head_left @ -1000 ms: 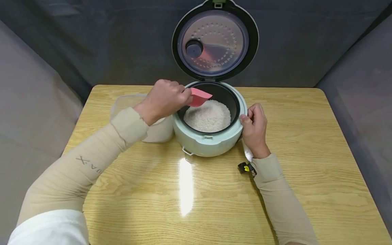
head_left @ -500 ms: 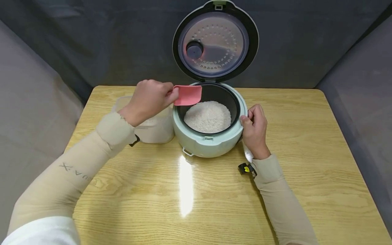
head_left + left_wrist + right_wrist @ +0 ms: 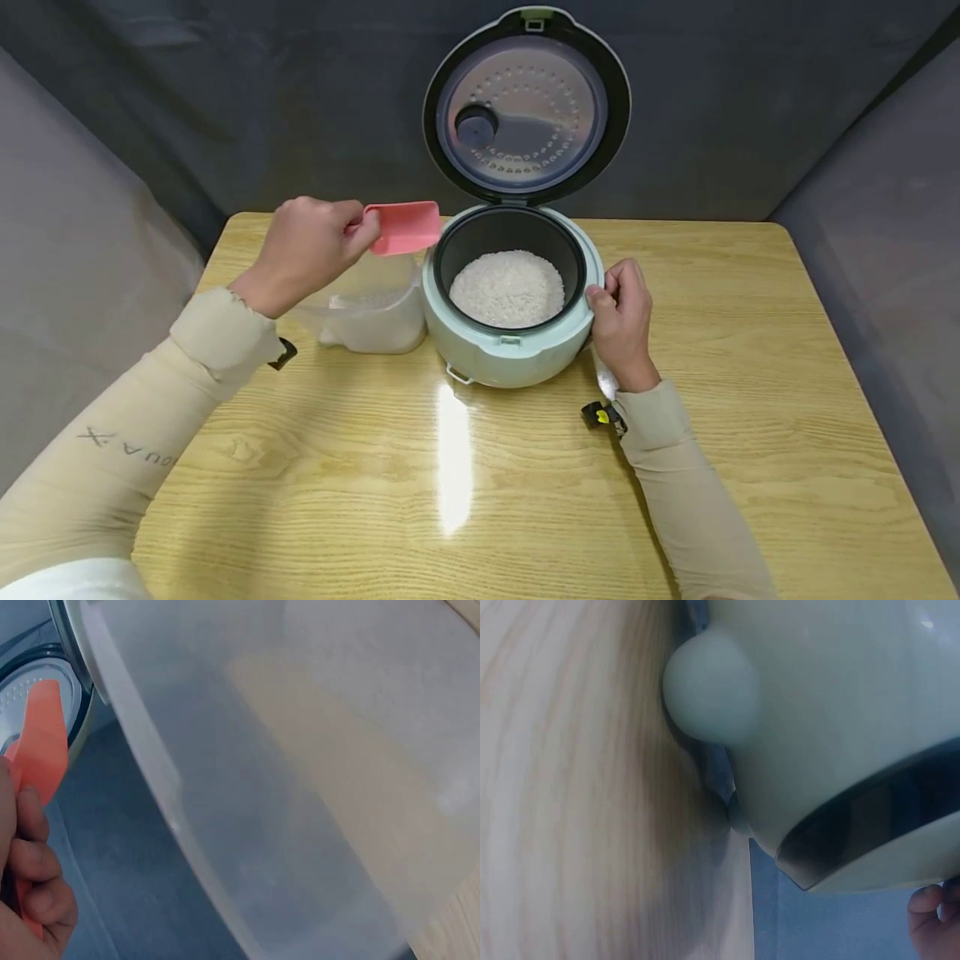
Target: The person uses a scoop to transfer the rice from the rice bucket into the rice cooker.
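My left hand grips the handle of a pink scoop, raised above a translucent plastic container. No rice shows on the scoop. To the right stands a pale green rice cooker, its lid up and a mound of white rice in its dark inner pot. My right hand holds the cooker's right side, thumb at the rim. The left wrist view has the container's wall close up, with the scoop beyond. In the right wrist view, fingertips touch the cooker.
A wooden table carries everything, with dark cloth hanging behind its back edge. The container stands close against the cooker's left side and holds some white contents. A small white loop sticks out at the cooker's lower front.
My left hand has carried the scoop leftward from over the cooker's pot to above the container, and the scoop has turned from its tilt. The right hand stays on the cooker.
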`<control>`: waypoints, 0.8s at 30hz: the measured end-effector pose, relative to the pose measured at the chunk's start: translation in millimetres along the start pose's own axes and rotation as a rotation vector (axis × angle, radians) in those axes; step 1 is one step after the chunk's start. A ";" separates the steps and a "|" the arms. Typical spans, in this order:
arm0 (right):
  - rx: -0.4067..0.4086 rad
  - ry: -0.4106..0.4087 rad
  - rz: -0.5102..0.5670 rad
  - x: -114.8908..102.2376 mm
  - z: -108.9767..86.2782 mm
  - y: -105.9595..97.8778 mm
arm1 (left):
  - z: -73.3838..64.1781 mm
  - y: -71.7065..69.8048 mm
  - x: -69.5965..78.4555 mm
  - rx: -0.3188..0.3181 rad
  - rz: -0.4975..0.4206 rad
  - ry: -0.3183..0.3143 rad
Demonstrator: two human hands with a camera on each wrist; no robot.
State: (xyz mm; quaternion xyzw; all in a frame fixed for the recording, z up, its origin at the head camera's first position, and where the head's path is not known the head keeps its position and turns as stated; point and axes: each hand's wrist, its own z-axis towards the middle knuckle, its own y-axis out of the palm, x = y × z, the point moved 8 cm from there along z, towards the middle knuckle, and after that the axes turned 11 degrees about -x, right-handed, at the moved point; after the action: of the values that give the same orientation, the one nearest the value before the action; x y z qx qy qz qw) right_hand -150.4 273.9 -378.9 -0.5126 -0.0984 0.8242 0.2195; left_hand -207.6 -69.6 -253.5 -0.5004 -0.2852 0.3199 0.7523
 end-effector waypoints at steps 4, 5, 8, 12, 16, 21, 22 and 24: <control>-0.001 0.000 -0.001 -0.3 -0.1 0.8 | -11.0 -5.6 -10.0 0.008 0.013 -0.011; 0.001 0.001 -0.003 -0.2 -0.2 0.6 | -13.6 -6.4 -11.9 0.007 0.016 -0.011; 0.001 0.004 -0.011 0.5 -0.6 0.1 | -21.4 -7.3 -16.9 -0.003 0.024 -0.009; -0.001 0.005 -0.014 0.3 -0.6 -0.5 | -29.7 -7.5 -23.1 -0.032 0.055 -0.007; 0.007 0.006 -0.010 -0.5 -1.0 -1.0 | -36.6 -7.6 -27.8 -0.060 0.119 0.002; 0.003 0.007 -0.010 0.0 -1.0 -0.1 | -42.0 -5.5 -29.2 -0.098 0.181 0.040; 0.003 0.007 -0.010 0.3 -0.9 0.2 | -42.8 -4.5 -29.6 -0.111 0.182 0.043; -0.001 0.007 -0.012 0.4 -0.7 0.8 | -44.4 -2.6 -30.6 -0.137 0.181 0.044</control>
State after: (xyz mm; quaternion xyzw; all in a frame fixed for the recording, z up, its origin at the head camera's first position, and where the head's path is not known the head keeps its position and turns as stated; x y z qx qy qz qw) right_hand -150.1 273.3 -379.9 -0.5149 -0.1012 0.8210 0.2247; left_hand -193.2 -119.2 -269.3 -0.5811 -0.2435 0.3553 0.6905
